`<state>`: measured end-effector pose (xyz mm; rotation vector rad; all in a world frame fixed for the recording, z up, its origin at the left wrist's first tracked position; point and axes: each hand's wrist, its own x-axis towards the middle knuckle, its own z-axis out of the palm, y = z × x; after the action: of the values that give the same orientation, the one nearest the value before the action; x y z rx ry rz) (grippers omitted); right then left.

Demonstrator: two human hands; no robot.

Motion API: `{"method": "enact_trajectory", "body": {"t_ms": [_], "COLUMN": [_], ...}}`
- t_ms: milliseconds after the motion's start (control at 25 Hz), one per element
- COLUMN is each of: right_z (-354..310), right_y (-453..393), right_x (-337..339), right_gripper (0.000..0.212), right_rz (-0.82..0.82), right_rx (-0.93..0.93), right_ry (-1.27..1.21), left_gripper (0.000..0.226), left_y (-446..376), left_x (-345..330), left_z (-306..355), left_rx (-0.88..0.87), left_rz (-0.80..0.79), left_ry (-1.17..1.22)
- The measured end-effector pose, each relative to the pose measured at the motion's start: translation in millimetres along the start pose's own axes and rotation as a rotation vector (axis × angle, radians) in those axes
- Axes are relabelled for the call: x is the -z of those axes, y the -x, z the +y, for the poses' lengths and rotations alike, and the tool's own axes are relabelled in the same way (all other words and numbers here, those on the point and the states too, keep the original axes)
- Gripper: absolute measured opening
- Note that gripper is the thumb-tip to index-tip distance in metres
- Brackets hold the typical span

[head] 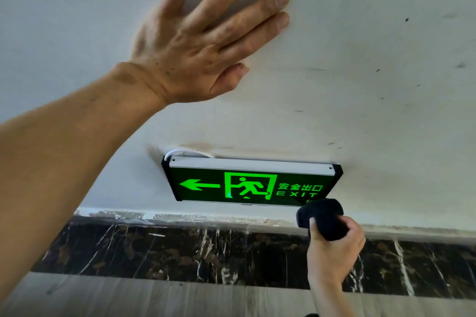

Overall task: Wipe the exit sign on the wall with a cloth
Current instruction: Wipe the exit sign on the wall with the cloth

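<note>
A black exit sign (251, 184) with a lit green arrow, a running figure and the word EXIT hangs low on the white wall (360, 59). Its top edge is a silver strip. My right hand (334, 247) grips a bunched black cloth (322, 216), which touches the sign's lower right corner and hides a small part of it. My left hand (203, 38) lies flat on the wall above and left of the sign, fingers spread, holding nothing.
A white cable (180, 152) loops out behind the sign's top left corner. Below the sign runs a dark marble baseboard (180, 249) with white veins, then a grey floor (154, 298). The wall has dark specks and smudges.
</note>
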<state>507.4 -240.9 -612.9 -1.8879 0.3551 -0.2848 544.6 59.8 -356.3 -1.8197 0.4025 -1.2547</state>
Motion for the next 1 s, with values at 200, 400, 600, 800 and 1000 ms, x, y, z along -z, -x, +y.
{"method": "enact_trajectory", "body": {"t_ms": [200, 400, 600, 800, 1000], "right_z": [4.2, -6.6, -25.6, -47.4, -64.3], "right_y": [1.8, 42.5, 96.1, 138.9, 160.7], "right_x": [-28.2, -63.7, -101.4, -130.3, -146.7], "right_gripper": [0.055, 0.058, 0.057, 0.049, 0.041], "right_rz": [-0.057, -0.165, -0.307, -0.436, -0.567], "right_rx": [-0.008, 0.039, 0.104, 0.126, 0.166], "right_ry": [0.029, 0.018, -0.007, -0.017, 0.007], "left_gripper": [0.067, 0.066, 0.067, 0.071, 0.071], "left_y": [-0.1, -0.9, -1.2, -3.4, -4.9], "left_x": [2.1, 2.3, 0.6, -0.1, 0.9], "left_z": [1.6, -0.6, 1.2, 1.2, 3.7], "left_rx": [-0.017, -0.013, -0.011, -0.001, 0.009], "left_rz": [-0.014, -0.009, -0.002, 0.011, 0.019], "left_ry": [0.024, 0.021, 0.023, 0.047, 0.066]}}
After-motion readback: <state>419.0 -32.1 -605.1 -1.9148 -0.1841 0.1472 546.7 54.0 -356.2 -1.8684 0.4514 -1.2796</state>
